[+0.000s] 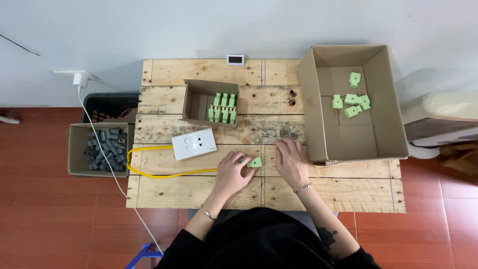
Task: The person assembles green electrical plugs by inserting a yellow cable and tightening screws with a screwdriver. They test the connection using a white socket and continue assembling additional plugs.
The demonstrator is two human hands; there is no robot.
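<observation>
My left hand [232, 172] holds a small light green plastic plug piece [255, 162] at its fingertips, near the middle of the wooden pallet table [199, 192]. My right hand [291, 160] rests just to the right of it, fingers bent, with a thin metal part [269, 135] sticking out from the fingertips toward the upper left. The two hands sit close together, the green piece between them.
A small cardboard box [195, 103] holds rows of green pieces. A large cardboard box [318, 99] at right holds several loose green pieces [351, 102]. A white socket block [194, 144] with yellow cable [149, 172] lies left. A box of grey parts [102, 149] stands beside the table.
</observation>
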